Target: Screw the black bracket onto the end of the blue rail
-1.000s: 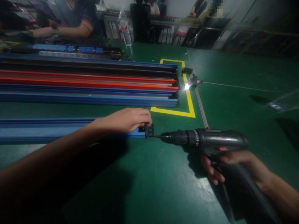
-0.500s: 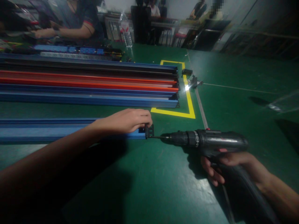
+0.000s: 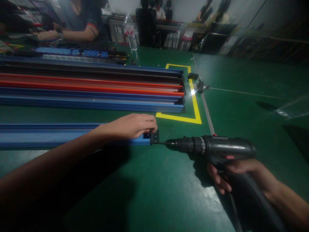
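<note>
My right hand (image 3: 231,174) is wrapped round the grip of a black cordless drill (image 3: 217,147), which lies level and points left. Its long thin bit (image 3: 163,142) reaches the lower part of a black end cap (image 3: 155,136). That cap sits at the right end of a blue metal profile (image 3: 60,137) lying on the green tabletop. My left hand (image 3: 137,125) rests over the profile's end, its fingers closed on the end cap. The fingertips are partly hidden behind the cap and the hand.
Several blue, black and red profiles (image 3: 96,82) lie side by side beyond. Yellow tape (image 3: 196,106) marks the green table (image 3: 169,190) near their ends. A small black fixture (image 3: 200,86) with a cord stands there. A water bottle (image 3: 131,35) and a co-worker's arm (image 3: 79,33) are farther back.
Both hands, the drill and the profile keep practically the same positions. The whole view has shifted very slightly, and a co-worker's hand at the back has moved a little.
</note>
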Available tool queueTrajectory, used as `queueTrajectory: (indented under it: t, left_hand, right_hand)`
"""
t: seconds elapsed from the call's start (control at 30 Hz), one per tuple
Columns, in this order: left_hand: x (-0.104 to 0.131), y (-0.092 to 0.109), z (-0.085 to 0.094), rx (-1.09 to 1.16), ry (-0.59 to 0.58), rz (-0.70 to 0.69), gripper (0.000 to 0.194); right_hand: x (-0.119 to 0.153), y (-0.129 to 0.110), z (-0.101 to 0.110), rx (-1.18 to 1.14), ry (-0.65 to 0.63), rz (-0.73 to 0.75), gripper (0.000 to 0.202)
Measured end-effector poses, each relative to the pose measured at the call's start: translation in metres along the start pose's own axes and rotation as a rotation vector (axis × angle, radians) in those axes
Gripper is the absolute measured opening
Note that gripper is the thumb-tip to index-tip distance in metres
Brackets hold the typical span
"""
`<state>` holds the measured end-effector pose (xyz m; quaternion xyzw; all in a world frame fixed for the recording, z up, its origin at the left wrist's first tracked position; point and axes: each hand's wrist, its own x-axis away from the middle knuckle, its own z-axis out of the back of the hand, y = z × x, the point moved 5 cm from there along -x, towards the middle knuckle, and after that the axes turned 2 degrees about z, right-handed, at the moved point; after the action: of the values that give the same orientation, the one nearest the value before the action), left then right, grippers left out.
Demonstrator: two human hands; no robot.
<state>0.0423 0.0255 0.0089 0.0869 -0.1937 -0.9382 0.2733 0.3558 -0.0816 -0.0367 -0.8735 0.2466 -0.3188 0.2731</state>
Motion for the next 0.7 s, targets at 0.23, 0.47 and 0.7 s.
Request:
queueTrajectory:
  t: [0.23,0.47,0.7]
  left_hand:
    - [-0.0002,0.0,-0.0002,-0.012,-0.011,0.007,0.022]
    - [-0.0009,0.0016,0.0008,-0.009,-0.011,0.006,0.021]
    - [-0.0003,0.0001,-0.0006,-0.022,-0.021,0.008,0.021]
  right_hand:
    - [0.0012,-0.0003,0.0005,0.005,-0.012,0.008,0.036]
    - [0.0004,-0.001,-0.0007,0.001,-0.017,0.013,0.036]
    - [-0.0011,-0.002,-0.0022,-0.025,-0.063,0.031,0.037]
